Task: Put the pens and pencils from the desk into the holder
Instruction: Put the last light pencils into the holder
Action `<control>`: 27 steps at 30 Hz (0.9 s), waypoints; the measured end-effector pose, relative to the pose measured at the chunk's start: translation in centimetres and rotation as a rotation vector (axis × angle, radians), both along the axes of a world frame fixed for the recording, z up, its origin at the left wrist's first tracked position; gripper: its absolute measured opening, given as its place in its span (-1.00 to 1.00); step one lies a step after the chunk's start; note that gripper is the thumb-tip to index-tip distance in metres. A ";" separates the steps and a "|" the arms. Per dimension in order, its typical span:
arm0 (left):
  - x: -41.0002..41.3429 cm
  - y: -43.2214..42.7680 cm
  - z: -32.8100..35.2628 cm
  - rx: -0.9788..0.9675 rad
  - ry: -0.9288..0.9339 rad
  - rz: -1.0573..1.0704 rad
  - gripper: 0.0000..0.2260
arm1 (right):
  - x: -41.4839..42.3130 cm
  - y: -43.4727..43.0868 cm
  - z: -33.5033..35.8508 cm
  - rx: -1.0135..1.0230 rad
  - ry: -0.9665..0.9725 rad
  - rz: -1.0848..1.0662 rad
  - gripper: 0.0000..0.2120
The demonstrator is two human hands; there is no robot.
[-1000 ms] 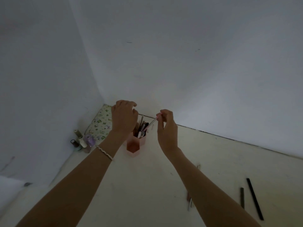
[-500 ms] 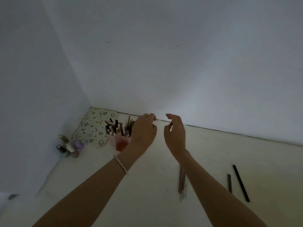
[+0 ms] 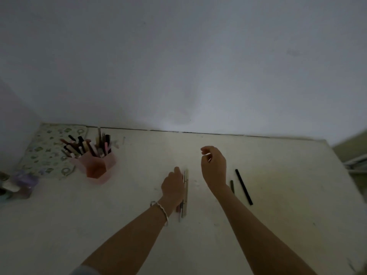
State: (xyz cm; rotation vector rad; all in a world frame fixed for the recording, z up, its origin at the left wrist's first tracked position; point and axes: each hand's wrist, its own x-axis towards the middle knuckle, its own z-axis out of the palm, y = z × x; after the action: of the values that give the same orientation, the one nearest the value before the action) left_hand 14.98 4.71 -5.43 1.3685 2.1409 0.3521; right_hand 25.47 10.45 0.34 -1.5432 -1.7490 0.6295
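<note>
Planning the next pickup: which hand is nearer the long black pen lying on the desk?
Right. The right hand hovers just left of the long black pen, its wrist beside a short dark pen. The left hand is farther left, on a cluster of pens.
</note>
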 end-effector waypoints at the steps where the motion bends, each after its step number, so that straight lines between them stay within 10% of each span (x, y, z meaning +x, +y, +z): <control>1: -0.1 0.1 0.0 -0.013 -0.027 0.017 -0.84 | 0.2 0.0 -0.3 -0.013 -0.001 -0.008 -0.71; 8: -2.0 1.7 2.1 0.029 -0.206 0.177 -0.75 | 0.2 0.1 -2.0 -0.090 -0.022 -0.010 -0.77; 15: -7.9 3.7 6.9 0.335 -0.192 0.202 -0.62 | -2.1 -0.4 -4.6 -0.635 -0.449 0.068 -0.79; 27: -13.4 2.5 8.2 0.542 -0.235 0.308 -0.68 | -6.1 -0.7 -5.0 -0.528 -0.439 0.082 -0.77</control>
State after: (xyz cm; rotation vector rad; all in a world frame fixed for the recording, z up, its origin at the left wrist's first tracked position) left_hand 1.53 7.18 2.75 1.1784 2.1350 1.2249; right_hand 19.35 9.73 -4.68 -2.1014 -2.0855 0.8978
